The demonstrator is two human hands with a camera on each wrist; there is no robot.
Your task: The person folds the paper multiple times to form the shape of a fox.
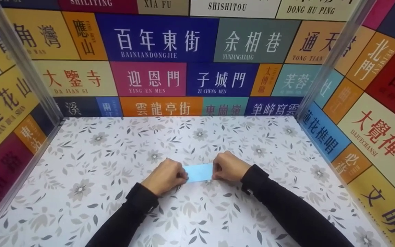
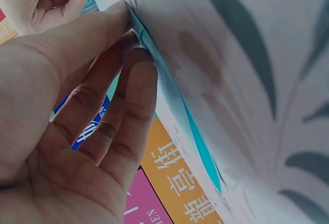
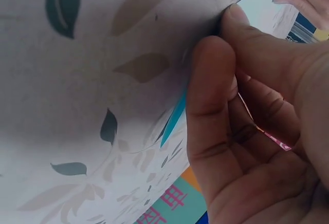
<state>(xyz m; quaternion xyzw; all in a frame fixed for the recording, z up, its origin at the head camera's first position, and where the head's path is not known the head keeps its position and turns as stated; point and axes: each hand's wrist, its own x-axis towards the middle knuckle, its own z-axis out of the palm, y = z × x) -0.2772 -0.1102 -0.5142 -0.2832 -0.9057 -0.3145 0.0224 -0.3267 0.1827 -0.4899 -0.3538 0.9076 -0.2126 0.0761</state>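
Note:
A small light blue rectangle of paper [image 1: 199, 172] lies between the two hands, low over the flowered tabletop. My left hand [image 1: 168, 175] pinches its left end between thumb and fingertips. At the opposite end my right hand [image 1: 230, 167] pinches the paper the same way. Seen nearly edge-on in the left wrist view, the paper [image 2: 198, 142] is a thin blue strip beside the fingertips. The right wrist view shows a blue corner of the paper [image 3: 175, 116] past the index finger; part of it is hidden behind the fingers.
The white tabletop [image 1: 115, 151] has a printed pattern of grey flowers and leaves. Panels with colourful sign-like lettering [image 1: 156, 39] stand behind it and on both sides. Clear corner strips [image 1: 29, 65] join the panels.

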